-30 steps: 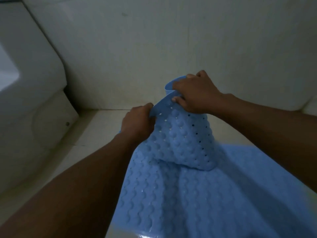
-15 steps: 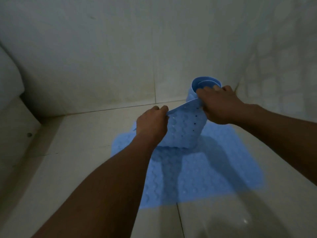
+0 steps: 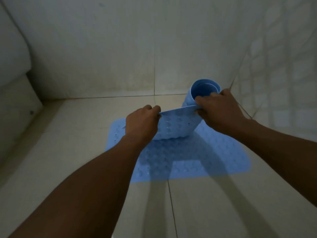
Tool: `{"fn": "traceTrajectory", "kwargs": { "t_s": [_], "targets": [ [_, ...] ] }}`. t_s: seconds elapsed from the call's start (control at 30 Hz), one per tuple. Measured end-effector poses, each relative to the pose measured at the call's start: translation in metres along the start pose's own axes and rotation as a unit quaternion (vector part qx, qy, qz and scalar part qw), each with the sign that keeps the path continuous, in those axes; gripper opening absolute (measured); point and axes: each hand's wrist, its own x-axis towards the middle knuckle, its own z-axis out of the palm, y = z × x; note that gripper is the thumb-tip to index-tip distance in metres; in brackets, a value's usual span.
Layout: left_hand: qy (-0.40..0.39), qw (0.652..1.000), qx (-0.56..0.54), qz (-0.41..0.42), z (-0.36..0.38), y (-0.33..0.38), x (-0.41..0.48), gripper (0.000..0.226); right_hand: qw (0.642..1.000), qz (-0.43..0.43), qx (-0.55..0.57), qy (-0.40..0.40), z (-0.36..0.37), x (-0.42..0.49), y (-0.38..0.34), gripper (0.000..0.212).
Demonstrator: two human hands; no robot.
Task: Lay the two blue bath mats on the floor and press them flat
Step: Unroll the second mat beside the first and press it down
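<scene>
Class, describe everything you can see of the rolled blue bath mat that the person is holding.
The rolled blue bath mat looks like soft rubber, covered in rounded bumps and small holes. It is partly unrolled: a spiral coil stands open-ended at its far end, and a loose flap stretches between the left hand and the right hand, which pinch its edge. It hangs above the flat blue bath mat on the pale tiled floor.

You have 2 blue bubbled rubber bath mats here: 1 flat mat [image 3: 197, 162] on the pale tiled floor [image 3: 72, 169], and 1 rolled mat [image 3: 178, 124]. You also have 2 bare hands: left [image 3: 141, 125], right [image 3: 221, 110].
</scene>
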Motion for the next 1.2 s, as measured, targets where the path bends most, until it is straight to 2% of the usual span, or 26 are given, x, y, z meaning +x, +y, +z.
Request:
{"fn": "traceTrajectory", "kwargs": {
  "t_s": [0.13,0.2,0.3,0.37,0.43,0.5,0.6,0.67,0.77,0.9,1.03,1.13,1.2],
  "targets": [
    [-0.051,0.998,0.047,0.007,-0.032,-0.001,-0.028,0.019,0.999,-0.035,0.022,-0.015,-0.018,-0.017,-0.008,0.015],
    [-0.052,0.998,0.046,-0.008,-0.055,0.0,-0.034,0.018,0.998,-0.046,0.046,-0.006,-0.038,-0.018,-0.009,0.015],
    [-0.078,0.996,0.012,-0.033,-0.097,0.002,-0.031,0.02,0.995,-0.063,0.042,-0.065,-0.073,-0.011,-0.011,0.018],
    [-0.136,0.989,-0.009,-0.056,-0.121,0.006,-0.025,0.029,0.99,-0.062,0.044,-0.121,-0.092,-0.008,-0.015,0.023],
    [-0.223,0.971,-0.019,-0.086,-0.139,0.011,-0.024,0.037,0.979,-0.05,0.071,-0.185,-0.104,-0.006,-0.019,0.039],
    [-0.31,0.943,-0.036,-0.113,-0.143,0.015,-0.028,0.035,0.964,-0.058,0.082,-0.244,-0.106,-0.008,-0.025,0.046],
    [-0.406,0.907,0.014,-0.111,-0.119,0.018,-0.049,0.042,0.938,-0.066,0.089,-0.327,-0.083,-0.027,-0.042,0.056],
    [-0.436,0.893,0.012,-0.113,-0.09,0.02,-0.069,0.046,0.922,-0.058,0.088,-0.371,-0.056,-0.05,-0.057,0.062],
    [-0.435,0.891,-0.01,-0.125,-0.042,0.02,-0.106,0.042,0.92,-0.016,0.087,-0.382,-0.014,-0.085,-0.082,0.059],
    [-0.384,0.91,0.042,-0.147,0.015,0.017,-0.155,0.044,0.929,0.025,0.097,-0.356,0.034,-0.114,-0.106,0.048],
    [-0.363,0.919,0.08,-0.135,0.046,0.012,-0.172,0.04,0.946,0.057,0.127,-0.294,0.078,-0.136,-0.116,0.055],
    [-0.334,0.927,0.117,-0.12,0.066,0.007,-0.183,0.054,0.925,0.133,0.202,-0.294,0.098,-0.153,-0.116,0.062],
    [-0.309,0.937,0.1,-0.127,0.075,0.01,-0.194,0.065,0.906,0.207,0.249,-0.274,0.108,-0.169,-0.114,0.069]
  ]
}}
